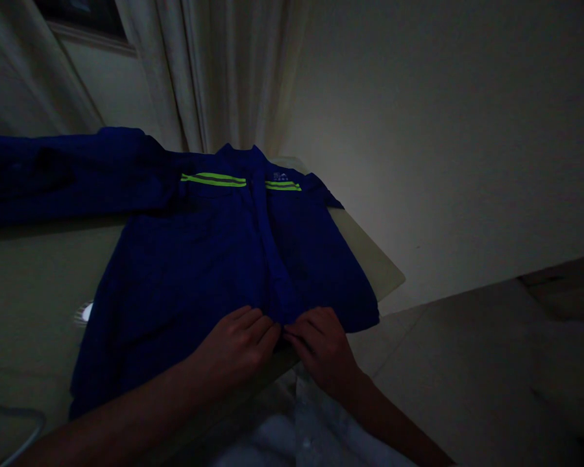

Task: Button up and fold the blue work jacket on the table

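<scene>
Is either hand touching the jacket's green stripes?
No: the left hand and right hand are both at the bottom hem of the jacket, well apart from the stripes near its collar.

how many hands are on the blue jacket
2: the left hand and the right hand, side by side on the jacket's near hem at its front opening. No other hands show.

Jacket [199,259] flat on table [29,292] w/ sleeve [53,175] out to L (curtain [214,71] behind)
</scene>
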Motion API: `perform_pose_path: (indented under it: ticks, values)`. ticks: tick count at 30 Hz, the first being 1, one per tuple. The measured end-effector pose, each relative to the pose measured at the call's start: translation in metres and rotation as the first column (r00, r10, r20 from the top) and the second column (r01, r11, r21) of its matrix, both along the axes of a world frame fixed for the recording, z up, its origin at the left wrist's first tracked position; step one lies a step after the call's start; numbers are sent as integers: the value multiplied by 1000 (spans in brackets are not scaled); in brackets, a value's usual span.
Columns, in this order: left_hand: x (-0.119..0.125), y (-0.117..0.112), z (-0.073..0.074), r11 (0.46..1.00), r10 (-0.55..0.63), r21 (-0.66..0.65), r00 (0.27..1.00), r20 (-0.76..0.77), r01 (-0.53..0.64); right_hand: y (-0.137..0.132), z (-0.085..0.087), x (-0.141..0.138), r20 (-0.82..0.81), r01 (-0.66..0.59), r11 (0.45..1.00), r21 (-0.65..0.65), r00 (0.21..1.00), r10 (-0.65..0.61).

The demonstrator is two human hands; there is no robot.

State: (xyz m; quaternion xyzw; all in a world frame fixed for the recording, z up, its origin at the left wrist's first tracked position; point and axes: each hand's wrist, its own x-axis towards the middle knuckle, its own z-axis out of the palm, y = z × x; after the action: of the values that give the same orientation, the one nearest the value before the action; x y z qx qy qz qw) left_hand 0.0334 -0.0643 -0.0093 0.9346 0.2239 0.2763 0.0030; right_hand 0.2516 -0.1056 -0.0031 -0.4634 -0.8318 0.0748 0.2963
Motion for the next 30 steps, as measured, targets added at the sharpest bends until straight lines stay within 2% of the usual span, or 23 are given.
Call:
perform_pose_path:
  ticks: [6, 9, 14, 18, 21, 25, 30]
  values:
    - [2, -3, 1, 1000, -13, -6, 998, 55, 14, 3, -2, 4, -78, -50, 986, -158, 996, 38]
    - [0, -2, 0, 999, -43, -19, 997, 72, 44, 3, 0, 7, -162, -44, 976, -215, 987, 9]
    - [-3, 3, -2, 995, -43, -87, 997, 61, 49, 8, 7, 9, -316, -95, 926, -364, 948, -27]
    - [-5, 6, 2, 999, -36, -24, 997, 62, 38, 11, 11, 10, -451, -159, 889, -429, 890, -58]
    - [-7, 6, 4, 995, -70, 72, 992, 107, 63, 12, 9, 11, -505, -169, 865, -472, 856, -108]
    - [-8, 7, 4, 977, -108, 196, 985, 135, 80, 11, 6, 10, -497, -116, 871, -477, 853, -159]
    - [-7, 7, 5, 968, -131, 229, 983, 128, 99, 9, 8, 5, -423, -59, 904, -424, 896, -139]
